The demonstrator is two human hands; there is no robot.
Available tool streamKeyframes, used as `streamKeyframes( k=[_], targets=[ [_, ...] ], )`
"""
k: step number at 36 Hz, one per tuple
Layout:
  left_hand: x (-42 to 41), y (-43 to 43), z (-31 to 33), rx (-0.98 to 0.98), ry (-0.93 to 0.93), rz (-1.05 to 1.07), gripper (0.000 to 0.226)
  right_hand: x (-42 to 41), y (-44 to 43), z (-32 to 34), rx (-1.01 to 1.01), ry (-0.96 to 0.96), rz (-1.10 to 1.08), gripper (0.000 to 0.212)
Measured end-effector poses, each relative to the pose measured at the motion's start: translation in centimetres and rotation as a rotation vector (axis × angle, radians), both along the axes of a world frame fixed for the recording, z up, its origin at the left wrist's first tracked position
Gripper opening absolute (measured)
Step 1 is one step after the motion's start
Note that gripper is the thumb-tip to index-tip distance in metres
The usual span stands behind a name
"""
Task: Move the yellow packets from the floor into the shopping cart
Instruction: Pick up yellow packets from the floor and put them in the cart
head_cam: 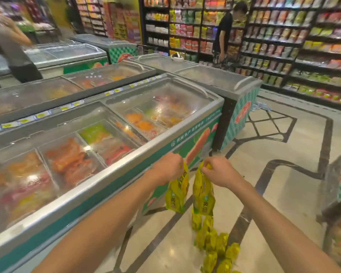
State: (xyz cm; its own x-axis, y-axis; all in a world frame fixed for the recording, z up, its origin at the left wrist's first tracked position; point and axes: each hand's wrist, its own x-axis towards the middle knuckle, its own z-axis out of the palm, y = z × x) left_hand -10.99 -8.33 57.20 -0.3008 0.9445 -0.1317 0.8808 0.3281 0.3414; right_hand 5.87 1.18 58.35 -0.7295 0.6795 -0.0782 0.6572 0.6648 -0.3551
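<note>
Your left hand (166, 168) and right hand (220, 172) each pinch a yellow packet (177, 192) by its top, mid-carry; next, swing both over the shopping cart and release.

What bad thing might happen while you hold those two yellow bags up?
The left hand and right hand only pinch the left packet and right packet by their top edges, so one might slip and fall. The floor packets lie just below, so a careless step might squash them. The left packet hangs near the chest freezer and might bump it.
</note>
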Motion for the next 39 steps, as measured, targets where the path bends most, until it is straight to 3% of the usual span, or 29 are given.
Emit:
streamKeyframes(
  k=[17, 22, 39],
  targets=[
    [-0.5, -18.7, 0.1, 0.049, 0.021, 0.582, 0.016, -6.8, -10.4, 2.0, -0.102, 0.091, 0.523, 0.015],
    [0.9, -26.4, 0.5, 0.077, 0.033, 0.794, 0.028, -9.7, -15.9, 1.7, -0.086, 0.126, 0.711, 0.015],
    [3.0, -52.7, -1.3, 0.129, -0.076, 1.397, 0.021, -19.7, -39.9, -0.4, -0.121, 0.111, 1.284, 0.014]
  ],
)
